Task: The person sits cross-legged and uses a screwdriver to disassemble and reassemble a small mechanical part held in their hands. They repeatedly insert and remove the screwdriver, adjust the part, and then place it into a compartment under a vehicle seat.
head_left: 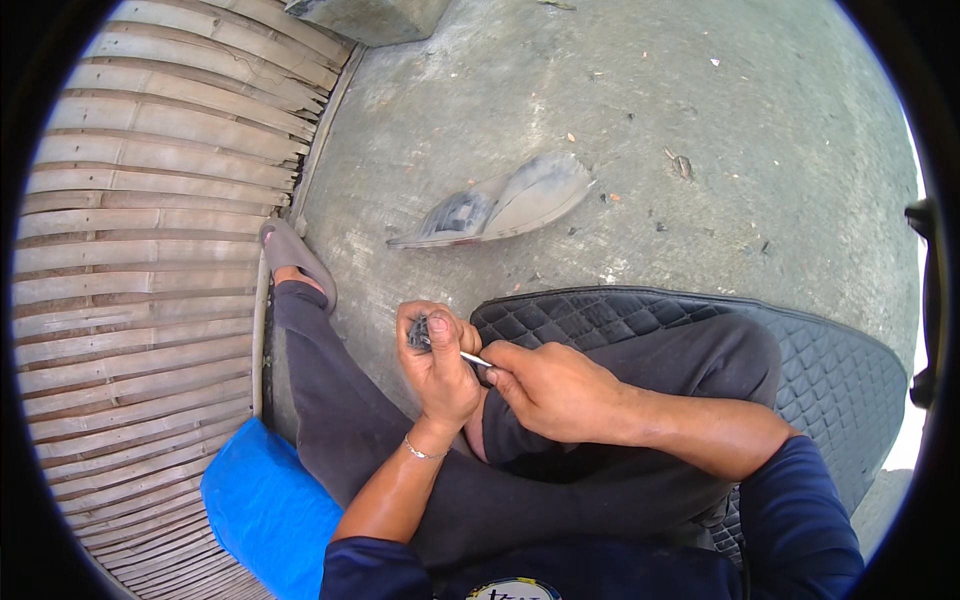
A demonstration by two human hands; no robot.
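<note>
My left hand (pixel 436 355) is closed round a small dark grey, rough-looking wad (pixel 419 333), which shows between the thumb and the curled fingers. My right hand (pixel 545 388) grips a thin shiny metal tool (pixel 475 359) with the thumb and fingers pressed together. The tool points left and its far end meets my left palm, so its tip is hidden. Its handle is mostly covered by my right fingers, and I cannot tell its exact kind. Both hands are close together above my bent leg.
A dusty grey curved plastic panel (pixel 510 205) lies on the concrete floor (pixel 700 90) ahead. A black quilted mat (pixel 830 400) is under my right leg. Bamboo slats (pixel 150 260) run along the left, with a blue bundle (pixel 270 505) beside them. A concrete block (pixel 375 18) stands at the top.
</note>
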